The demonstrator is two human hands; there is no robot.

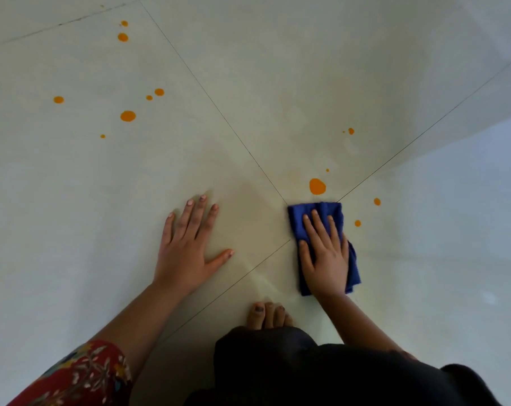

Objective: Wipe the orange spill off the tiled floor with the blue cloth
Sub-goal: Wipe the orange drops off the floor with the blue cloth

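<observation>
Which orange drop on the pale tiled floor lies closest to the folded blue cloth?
The large orange blob just beyond the far edge of the folded blue cloth; it is the biggest, and every other drop lies farther off.

Bright orange drops [317,186] of a spill dot a pale, cream-white tiled floor [72,200] crossed by thin dark grout lines [250,153]. A faint yellowish smear [257,218] tints the tiles beside a deep royal-blue cloth [296,227]. At the lower edge of the view, a red sleeve [81,373] carries a floral pattern of cream stems and blossoms with touches of blue and yellow, next to a plain black garment [321,376], while dark, greyish polish colours the toenails of a bare foot [270,316].
</observation>
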